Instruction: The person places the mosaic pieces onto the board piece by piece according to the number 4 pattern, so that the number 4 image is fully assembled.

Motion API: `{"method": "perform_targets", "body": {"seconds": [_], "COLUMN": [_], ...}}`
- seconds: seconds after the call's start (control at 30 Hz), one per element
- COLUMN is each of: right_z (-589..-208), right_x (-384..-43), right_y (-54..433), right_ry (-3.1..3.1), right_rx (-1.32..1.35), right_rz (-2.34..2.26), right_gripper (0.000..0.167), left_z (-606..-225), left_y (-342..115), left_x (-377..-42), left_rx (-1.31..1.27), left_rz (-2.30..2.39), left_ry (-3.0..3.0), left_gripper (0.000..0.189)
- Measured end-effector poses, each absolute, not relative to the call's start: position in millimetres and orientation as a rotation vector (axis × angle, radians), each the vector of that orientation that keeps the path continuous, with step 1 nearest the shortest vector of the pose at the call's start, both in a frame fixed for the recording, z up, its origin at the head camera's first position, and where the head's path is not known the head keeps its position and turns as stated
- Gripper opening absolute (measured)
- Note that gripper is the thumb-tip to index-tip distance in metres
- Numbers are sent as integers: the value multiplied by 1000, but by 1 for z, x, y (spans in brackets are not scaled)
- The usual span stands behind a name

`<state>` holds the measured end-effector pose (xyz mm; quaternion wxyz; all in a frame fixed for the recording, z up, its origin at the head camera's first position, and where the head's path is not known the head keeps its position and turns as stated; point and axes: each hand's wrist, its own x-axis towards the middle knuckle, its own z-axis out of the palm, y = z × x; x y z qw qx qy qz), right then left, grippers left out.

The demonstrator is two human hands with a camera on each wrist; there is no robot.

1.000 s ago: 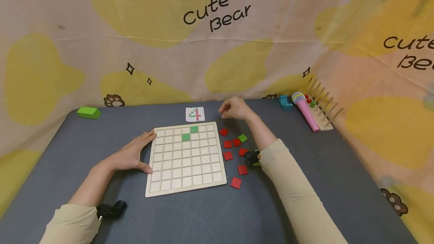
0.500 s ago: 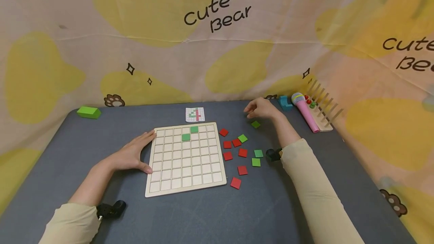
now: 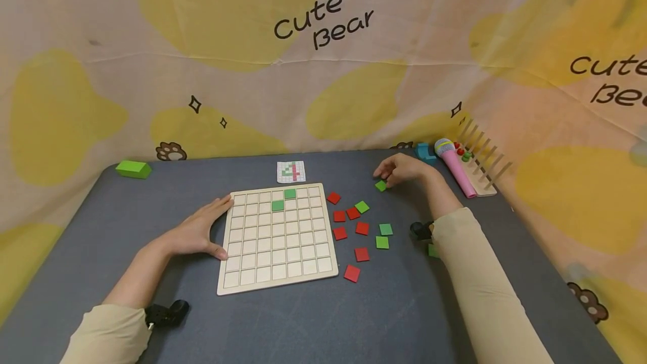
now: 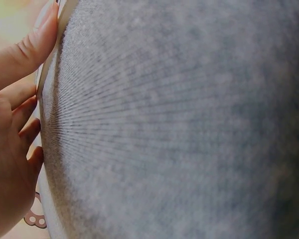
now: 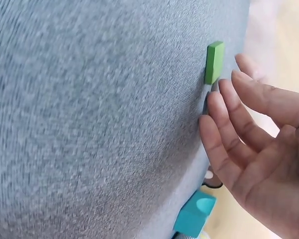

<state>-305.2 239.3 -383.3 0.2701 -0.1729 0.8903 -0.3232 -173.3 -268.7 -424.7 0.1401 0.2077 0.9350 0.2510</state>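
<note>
My left hand [image 3: 194, 230] rests with spread thumb and fingers at the left edge of a pale wooden grid board [image 3: 278, 290]. Two green square tiles lie in the board's upper cells, one of them this green tile [image 3: 277, 205]. In the left wrist view the thumb [image 4: 27, 52] touches the board's thin edge. My right hand [image 3: 404, 168] hovers by a light green tile [image 3: 381, 185] on the table, right of the board. In the right wrist view its fingers bend loosely beside that green tile [image 5: 215, 62], apart from it and holding nothing.
Red tiles [image 3: 361, 254] and green tiles [image 3: 386, 230] lie scattered right of the board. A small pattern card [image 3: 291, 172] lies behind it. Further off are a green block [image 3: 133, 169], a blue block [image 3: 425, 151], a pink toy microphone [image 3: 457, 173] and a pegged wooden stand [image 3: 486, 189].
My right hand has moved right, from behind the board's right corner to the light green tile, uncovering several tiles. The left hand has stayed at the board.
</note>
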Motion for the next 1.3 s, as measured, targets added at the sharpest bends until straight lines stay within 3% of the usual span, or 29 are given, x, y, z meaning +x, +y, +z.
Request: {"method": "perform_targets", "body": {"seconds": [0.6,1.3], "right_z": [-394,-400], "right_x": [-308,-308], "right_y": [247,243], "right_ry": [2305,2451], "right_rx": [-445,-486], "right_rz": [-935,-844], "right_gripper": [42,32], "left_z": [-426,-425], "left_y": [-270,-269], "left_x": [-174,-172], "left_rx": [602,641], "left_rz": [724,731], "left_ry": [2706,2712], "left_gripper": [130,127]}}
